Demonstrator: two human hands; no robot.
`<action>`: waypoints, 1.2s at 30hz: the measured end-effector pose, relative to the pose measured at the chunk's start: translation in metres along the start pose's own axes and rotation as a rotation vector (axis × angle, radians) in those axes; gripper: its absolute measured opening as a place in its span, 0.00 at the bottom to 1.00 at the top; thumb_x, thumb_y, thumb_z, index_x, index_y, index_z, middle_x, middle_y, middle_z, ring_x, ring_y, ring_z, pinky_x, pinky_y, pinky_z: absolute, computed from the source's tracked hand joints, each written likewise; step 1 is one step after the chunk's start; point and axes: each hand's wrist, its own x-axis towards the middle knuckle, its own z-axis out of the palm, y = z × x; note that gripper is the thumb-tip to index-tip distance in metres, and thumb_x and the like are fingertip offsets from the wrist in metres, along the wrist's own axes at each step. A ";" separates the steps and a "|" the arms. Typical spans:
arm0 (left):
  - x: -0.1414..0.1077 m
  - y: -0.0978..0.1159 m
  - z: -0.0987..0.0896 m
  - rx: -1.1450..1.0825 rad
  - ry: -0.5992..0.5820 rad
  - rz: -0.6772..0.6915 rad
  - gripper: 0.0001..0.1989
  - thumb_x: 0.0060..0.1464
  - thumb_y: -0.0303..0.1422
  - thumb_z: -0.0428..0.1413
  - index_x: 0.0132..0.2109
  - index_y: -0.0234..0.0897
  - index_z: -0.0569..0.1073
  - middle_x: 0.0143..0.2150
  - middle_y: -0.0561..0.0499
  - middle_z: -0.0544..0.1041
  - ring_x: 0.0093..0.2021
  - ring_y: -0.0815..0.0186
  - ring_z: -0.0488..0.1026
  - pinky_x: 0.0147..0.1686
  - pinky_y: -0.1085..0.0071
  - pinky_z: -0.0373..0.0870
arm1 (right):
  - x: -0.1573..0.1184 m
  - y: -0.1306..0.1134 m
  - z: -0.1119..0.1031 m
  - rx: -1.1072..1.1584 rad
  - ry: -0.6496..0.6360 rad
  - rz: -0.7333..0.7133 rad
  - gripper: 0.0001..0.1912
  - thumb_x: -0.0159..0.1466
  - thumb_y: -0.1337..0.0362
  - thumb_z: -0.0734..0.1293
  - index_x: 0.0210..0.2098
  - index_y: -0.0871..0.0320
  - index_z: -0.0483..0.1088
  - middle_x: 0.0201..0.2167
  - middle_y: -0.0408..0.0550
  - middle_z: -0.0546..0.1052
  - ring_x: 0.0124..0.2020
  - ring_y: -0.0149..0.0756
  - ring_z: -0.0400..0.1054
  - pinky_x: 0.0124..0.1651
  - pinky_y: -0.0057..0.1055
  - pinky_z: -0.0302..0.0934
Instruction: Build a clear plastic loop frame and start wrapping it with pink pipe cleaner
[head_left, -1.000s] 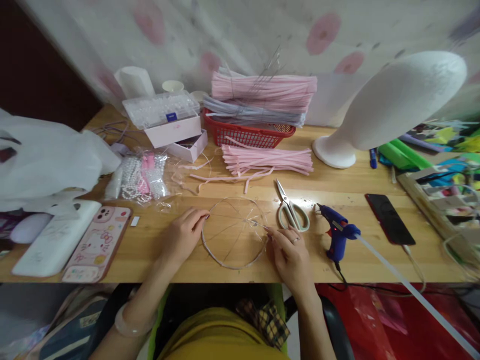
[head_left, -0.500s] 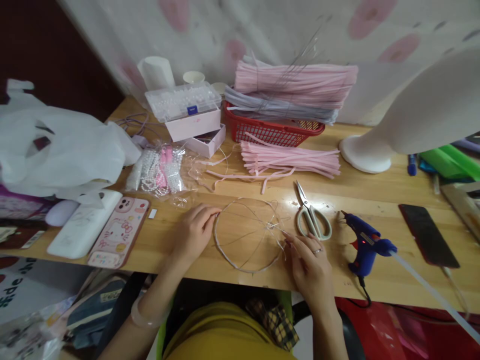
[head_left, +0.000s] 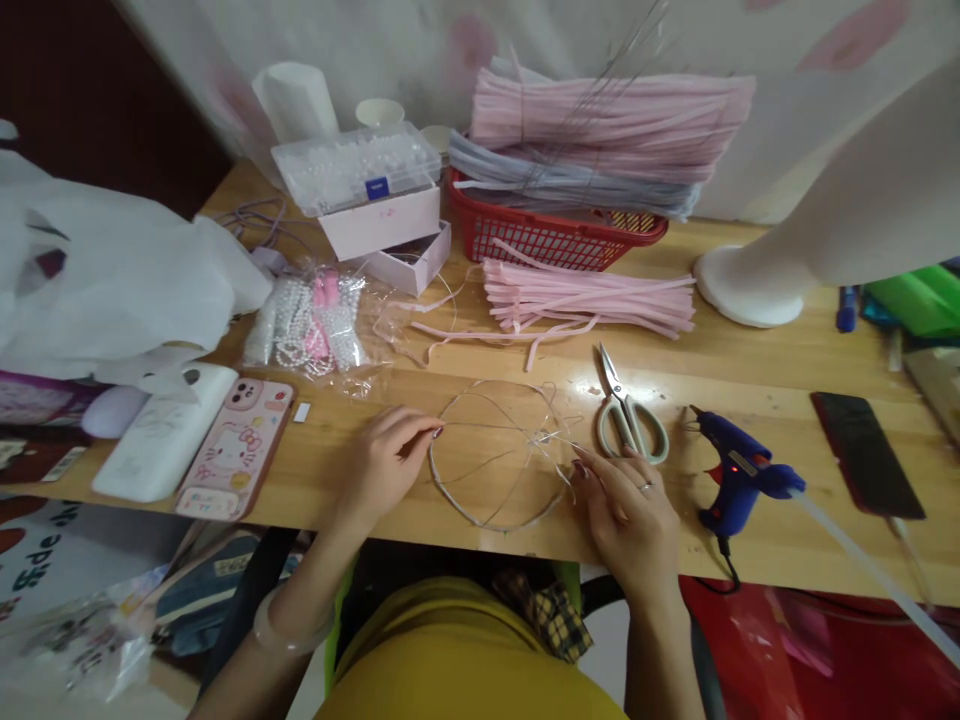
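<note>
A round hoop of thin wire point(head_left: 451, 505), partly wrapped in a pale covering, lies over the tabletop between my hands. Fine wires cross it and meet in a tangled knot point(head_left: 538, 438) right of its middle. At the hoop's left rim, thumb and forefinger of my left hand point(head_left: 390, 465) are closed on a thin wire. My right hand point(head_left: 626, 510), wearing a ring, pinches a wire that runs out from the knot; its fingertips sit just outside the right rim. Scissors point(head_left: 630, 425) lie partly spread just beyond my right hand.
On the right are a blue glue gun point(head_left: 739, 470), a dark phone point(head_left: 868, 455) and a white stand point(head_left: 750, 285). Pink stems point(head_left: 589, 298) lie before a red basket point(head_left: 555, 242). Leftward are bagged beads point(head_left: 307, 325), a pink-cased phone point(head_left: 236, 450) and a white power bank point(head_left: 161, 430).
The camera view has shifted slightly, so the table's things appear a little higher. Both hands keep nearly the same place at the hoop, the left fingers pinching at its rim.
</note>
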 end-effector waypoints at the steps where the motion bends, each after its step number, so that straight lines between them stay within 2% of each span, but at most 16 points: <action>1: 0.000 0.000 0.000 0.014 -0.002 0.012 0.06 0.59 0.24 0.56 0.38 0.38 0.77 0.33 0.51 0.79 0.35 0.67 0.76 0.37 0.71 0.72 | 0.000 0.000 0.000 -0.001 0.000 0.001 0.18 0.64 0.76 0.64 0.51 0.55 0.72 0.35 0.47 0.79 0.35 0.38 0.71 0.56 0.49 0.63; 9: -0.008 0.001 -0.001 -0.012 -0.001 0.033 0.09 0.59 0.21 0.55 0.40 0.38 0.76 0.36 0.51 0.79 0.37 0.69 0.77 0.39 0.73 0.73 | -0.001 -0.002 -0.001 -0.019 -0.011 0.017 0.16 0.66 0.75 0.62 0.50 0.54 0.72 0.35 0.47 0.79 0.37 0.39 0.72 0.57 0.49 0.62; 22: -0.011 -0.001 0.001 0.068 0.006 0.065 0.08 0.59 0.22 0.54 0.41 0.38 0.76 0.36 0.50 0.80 0.38 0.67 0.77 0.40 0.70 0.73 | 0.000 -0.008 0.000 -0.026 0.014 0.039 0.15 0.66 0.73 0.61 0.48 0.53 0.74 0.36 0.47 0.80 0.38 0.39 0.74 0.55 0.47 0.65; 28: -0.007 0.000 -0.001 0.109 0.039 0.118 0.07 0.57 0.23 0.57 0.38 0.37 0.77 0.33 0.50 0.81 0.36 0.65 0.76 0.41 0.66 0.72 | 0.001 -0.009 -0.002 -0.026 0.059 0.135 0.05 0.66 0.69 0.65 0.37 0.53 0.72 0.32 0.44 0.80 0.36 0.39 0.74 0.56 0.47 0.65; 36: -0.003 0.004 -0.005 0.125 0.065 0.154 0.08 0.56 0.23 0.57 0.39 0.40 0.78 0.34 0.50 0.81 0.37 0.63 0.75 0.43 0.62 0.71 | 0.003 -0.013 -0.004 -0.043 0.060 0.148 0.04 0.66 0.68 0.65 0.35 0.53 0.71 0.31 0.43 0.80 0.35 0.38 0.73 0.57 0.47 0.64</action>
